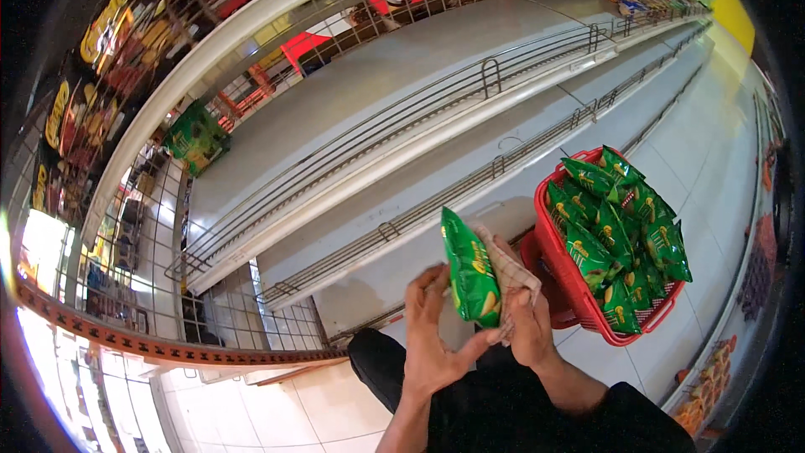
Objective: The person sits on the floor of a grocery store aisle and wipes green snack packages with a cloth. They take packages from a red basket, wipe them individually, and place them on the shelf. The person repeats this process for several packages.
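A green snack packet (pixel 468 270) stands tilted between my hands, above my lap. My left hand (pixel 427 333) grips it from the left, its thumb reaching under the lower end. In my right hand (pixel 531 333) is a pale checked cloth (pixel 522 270), pressed close to the packet's right side. To the right, a red plastic basket (pixel 569 277) is heaped with similar green packets (pixel 610 233). One more green packet (pixel 198 138) stands at the left end of a metal shelf (pixel 377 91).
Wire rails (pixel 402 132) edge the shelf fronts, and a lower shelf (pixel 390 207) runs beneath. A red plastic object (pixel 550 296) sits under the basket's left side. Dark snack packs (pixel 82 94) fill the upper left. Wire mesh (pixel 144 245) bounds the shelf end. Floor tiles (pixel 245 415) show below.
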